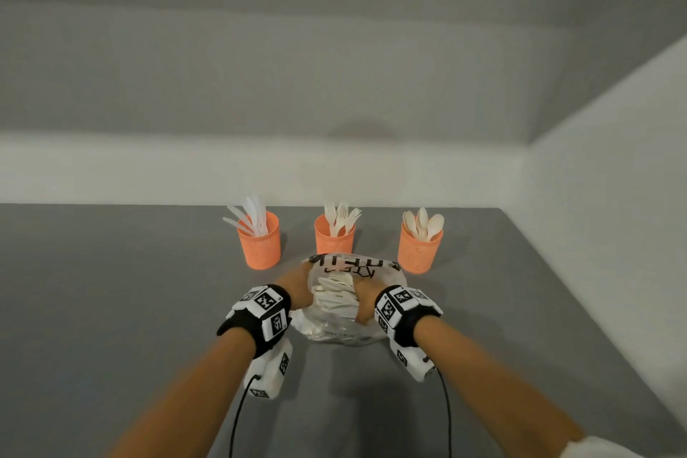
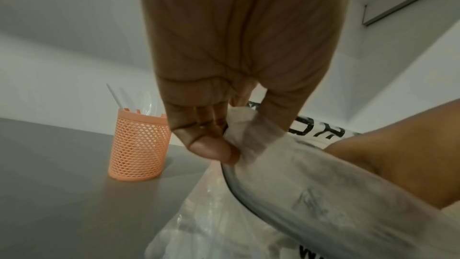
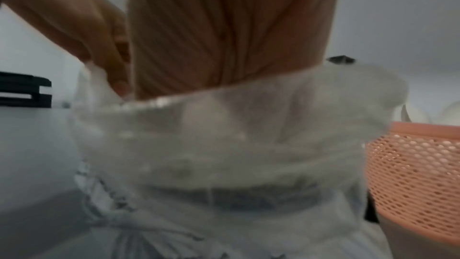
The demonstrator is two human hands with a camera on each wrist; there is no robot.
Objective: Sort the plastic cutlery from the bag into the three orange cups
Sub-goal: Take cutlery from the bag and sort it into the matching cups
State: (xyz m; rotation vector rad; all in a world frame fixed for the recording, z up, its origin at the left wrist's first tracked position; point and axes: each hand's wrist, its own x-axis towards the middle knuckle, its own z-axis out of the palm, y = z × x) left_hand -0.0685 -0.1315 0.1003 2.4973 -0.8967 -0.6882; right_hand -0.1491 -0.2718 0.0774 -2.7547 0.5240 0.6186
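Translucent plastic bag of pale cutlery is held on the grey bench, at 6 o'clock from the three orange mesh cups. Its rim is pinched by the left hand; the right hand is sunk inside among lengthwise-lying cutlery, its grip hidden.

Three orange mesh cups stand upright in a row, knives in the left cup, forks in the middle cup, spoons in the right cup, with the clear printed bag just before them, apparently still holding pale cutlery.
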